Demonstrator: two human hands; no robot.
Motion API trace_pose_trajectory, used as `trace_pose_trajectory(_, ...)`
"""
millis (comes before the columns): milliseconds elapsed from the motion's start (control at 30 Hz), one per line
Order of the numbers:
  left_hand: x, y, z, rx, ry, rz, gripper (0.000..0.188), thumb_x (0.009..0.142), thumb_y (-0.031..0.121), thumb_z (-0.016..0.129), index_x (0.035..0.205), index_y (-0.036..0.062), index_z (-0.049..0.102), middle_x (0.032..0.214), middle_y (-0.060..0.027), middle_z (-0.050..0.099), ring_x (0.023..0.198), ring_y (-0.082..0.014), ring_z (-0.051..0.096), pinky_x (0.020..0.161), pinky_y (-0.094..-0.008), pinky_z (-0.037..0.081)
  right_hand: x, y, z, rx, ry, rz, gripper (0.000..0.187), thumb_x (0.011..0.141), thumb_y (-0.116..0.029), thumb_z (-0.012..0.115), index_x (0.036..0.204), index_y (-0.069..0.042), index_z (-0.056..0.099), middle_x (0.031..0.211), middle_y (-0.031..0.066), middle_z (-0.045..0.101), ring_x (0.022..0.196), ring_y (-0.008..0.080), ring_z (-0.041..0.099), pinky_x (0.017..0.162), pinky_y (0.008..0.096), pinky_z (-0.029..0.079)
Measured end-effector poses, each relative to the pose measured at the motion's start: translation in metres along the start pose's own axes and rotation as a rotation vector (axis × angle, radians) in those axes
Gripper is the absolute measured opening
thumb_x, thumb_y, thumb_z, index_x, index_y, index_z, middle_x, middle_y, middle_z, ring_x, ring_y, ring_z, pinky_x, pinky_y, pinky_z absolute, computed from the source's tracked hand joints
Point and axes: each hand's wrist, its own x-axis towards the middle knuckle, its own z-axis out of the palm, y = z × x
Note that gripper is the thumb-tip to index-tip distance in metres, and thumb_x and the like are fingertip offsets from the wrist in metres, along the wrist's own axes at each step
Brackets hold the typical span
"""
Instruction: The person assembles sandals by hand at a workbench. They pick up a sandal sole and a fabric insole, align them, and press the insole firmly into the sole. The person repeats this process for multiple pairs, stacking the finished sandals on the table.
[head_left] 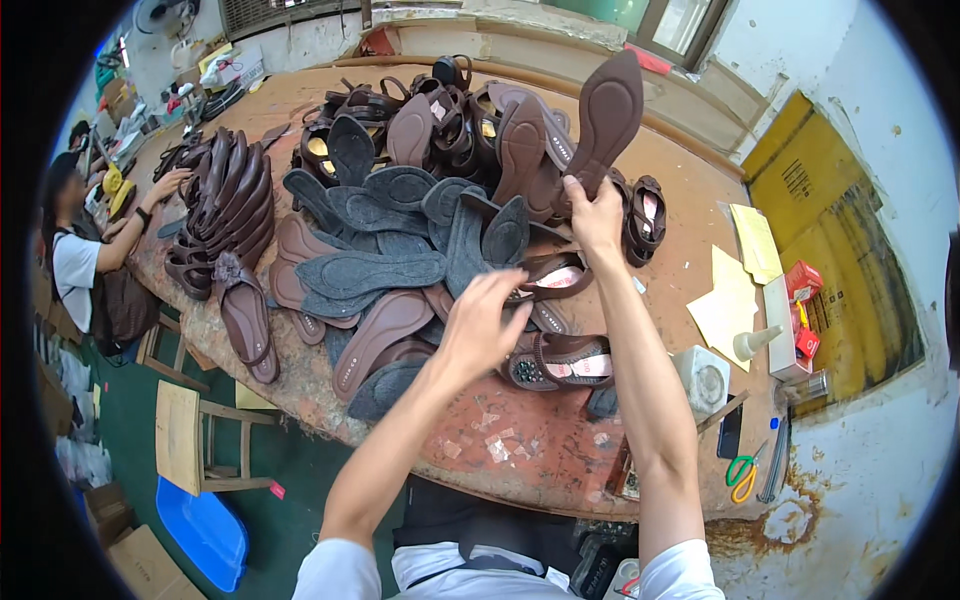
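A brown shoe insole [608, 110] is raised upright above the table in my right hand [597, 212], gripped by its narrow end. My left hand [488, 325] hovers in front of the pile, its fingers apart and holding nothing I can see. Beyond its fingertips lies a brown sandal [558, 276]. Closer to me sits another brown sandal [572, 360], with a beaded or studded strap. Dark grey felt-like insoles [370, 272] and brown insoles [384, 332] lie heaped to the left of my left hand, overlapping each other.
Several brown sandals [380, 105] are piled at the back, and a stacked row [225, 195] stands left. A co-worker [85, 240] reaches toward that row. To the right are a glue container [702, 378], scissors [742, 478], a phone [731, 432], yellow papers [728, 305] and a white box [784, 335].
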Motion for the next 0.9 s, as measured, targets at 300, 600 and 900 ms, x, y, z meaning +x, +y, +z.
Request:
trace_pose_trajectory(300, -0.040, 0.032, 0.029, 0.236, -0.512, -0.105, 0.095, 0.069, 0.025, 0.096, 0.152, 0.0050, 0.052, 0.133, -0.0165, 0.061, 0.128, -0.0374, 0.058, 0.102, -0.0517, 0.046, -0.162, -0.123, -0.162, 0.283, -0.268, -0.007, 0.069, 0.095, -0.015, 0.077, 0.156, 0.006, 0.051, 0.139, 0.0147, 0.067, 0.117, 0.0179, 0.068, 0.087, 0.0307, 0.058)
trace_pose_trajectory(600, -0.085, 0.055, 0.008, 0.106, -0.263, -0.020, 0.095, 0.065, 0.007, 0.092, 0.150, -0.0020, 0.051, 0.125, -0.0194, 0.062, 0.117, -0.0409, 0.059, 0.101, -0.0501, 0.051, -0.292, -0.127, -0.243, -0.337, 0.200, -0.356, 0.038, 0.083, -0.032, 0.089, 0.101, -0.003, 0.073, 0.113, 0.0151, 0.064, 0.106, 0.0231, 0.058, 0.092, 0.0359, 0.044)
trace_pose_trajectory(900, -0.168, 0.071, -0.078, -0.004, -0.604, -0.162, 0.099, 0.068, 0.012, 0.095, 0.156, 0.0015, 0.050, 0.135, -0.0188, 0.060, 0.117, -0.0409, 0.060, 0.103, -0.0514, 0.049, -0.325, -0.119, -0.198, 0.274, -0.337, 0.274, 0.044, 0.073, -0.009, 0.086, 0.100, -0.006, 0.052, 0.096, 0.0135, 0.062, 0.091, 0.0265, 0.066, 0.075, 0.0424, 0.058)
